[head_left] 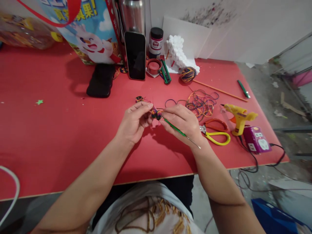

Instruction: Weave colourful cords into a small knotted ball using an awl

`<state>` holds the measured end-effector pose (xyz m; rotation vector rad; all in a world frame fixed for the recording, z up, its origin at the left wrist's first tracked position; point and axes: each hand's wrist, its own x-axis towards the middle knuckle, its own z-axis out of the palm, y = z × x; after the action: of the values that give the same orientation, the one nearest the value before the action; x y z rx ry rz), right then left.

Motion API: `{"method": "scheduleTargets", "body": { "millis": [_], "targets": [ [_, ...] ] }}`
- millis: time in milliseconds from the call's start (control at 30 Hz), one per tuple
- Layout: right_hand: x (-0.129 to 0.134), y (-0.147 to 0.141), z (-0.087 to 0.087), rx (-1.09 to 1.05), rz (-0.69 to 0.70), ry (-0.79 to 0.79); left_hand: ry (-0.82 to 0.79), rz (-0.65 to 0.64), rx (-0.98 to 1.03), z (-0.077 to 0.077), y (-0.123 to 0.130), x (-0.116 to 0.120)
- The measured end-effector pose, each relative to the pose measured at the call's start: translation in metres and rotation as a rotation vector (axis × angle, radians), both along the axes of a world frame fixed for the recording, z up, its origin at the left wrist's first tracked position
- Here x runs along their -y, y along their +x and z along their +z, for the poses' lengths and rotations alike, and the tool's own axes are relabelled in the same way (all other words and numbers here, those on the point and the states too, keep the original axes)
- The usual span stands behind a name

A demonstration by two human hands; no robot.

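Between my hands is a small multicoloured crochet piece (156, 114) in dark, orange and pink yarn. My left hand (137, 118) pinches its left side, fingers closed. My right hand (181, 120) is closed around a crochet hook (175, 126) with a green grip; its far metal end points down and right past my wrist. The hook's working tip is hidden at the crochet piece. Thin yarn runs from the piece toward a loose tangle of multicoloured yarn (201, 104) on the right. A small dark crocheted bit (139, 98) lies just beyond my left fingers.
Right of my hands lie scissors (218, 138) with red and yellow handles, a yellow glue gun (240, 117) and a purple box (257, 139) with cables. Behind are a yarn ball (188, 74), an orange stick (220, 90), a green cutter (165, 73), a phone (135, 55) and a black case (100, 80).
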<state>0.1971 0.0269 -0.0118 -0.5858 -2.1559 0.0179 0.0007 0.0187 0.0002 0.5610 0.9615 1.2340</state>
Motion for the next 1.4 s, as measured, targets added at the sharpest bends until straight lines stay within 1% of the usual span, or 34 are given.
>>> {"method": "scheduleTargets", "body": {
  "millis": [133, 267, 433, 567, 633, 733, 867, 933, 1000, 1100, 1200, 1300, 1400],
  "targets": [
    [0.003, 0.001, 0.003, -0.006, -0.012, -0.036, 0.011, 0.033, -0.048, 0.001, -0.003, -0.003],
    [0.004, 0.002, 0.007, 0.023, -0.032, -0.019, 0.08, 0.067, -0.162, 0.004, -0.002, -0.001],
    [0.004, 0.0, 0.006, 0.075, -0.051, 0.054, 0.064, -0.049, -0.153, 0.006, -0.003, 0.001],
    [0.004, -0.001, 0.005, 0.096, -0.059, 0.023, 0.043, -0.057, -0.116, 0.007, -0.003, 0.002],
    [0.004, -0.001, 0.004, 0.042, -0.069, -0.002, 0.085, -0.054, -0.084, 0.007, -0.003, 0.003],
    [0.004, -0.002, 0.004, -0.096, -0.083, -0.071, 0.158, -0.059, -0.062, 0.006, -0.002, 0.004],
    [0.007, -0.003, 0.004, -0.179, -0.093, -0.194, 0.235, -0.034, -0.129, 0.003, -0.002, 0.005],
    [0.008, -0.004, 0.005, -0.17, -0.075, -0.189, 0.289, -0.007, -0.2, 0.002, -0.001, 0.007],
    [0.009, -0.004, 0.006, -0.139, -0.055, -0.152, 0.322, 0.014, -0.268, 0.003, 0.001, 0.009],
    [0.009, -0.004, 0.007, -0.104, -0.067, -0.121, 0.318, 0.01, -0.324, 0.008, 0.004, 0.013],
    [0.009, -0.003, 0.008, -0.1, -0.095, -0.135, 0.32, -0.008, -0.33, 0.011, 0.004, 0.015],
    [0.01, -0.001, 0.009, -0.094, -0.102, -0.157, 0.304, -0.04, -0.281, 0.011, 0.002, 0.015],
    [0.011, 0.002, 0.01, -0.073, -0.111, -0.191, 0.252, -0.083, -0.211, 0.01, 0.0, 0.013]
  ]
}}
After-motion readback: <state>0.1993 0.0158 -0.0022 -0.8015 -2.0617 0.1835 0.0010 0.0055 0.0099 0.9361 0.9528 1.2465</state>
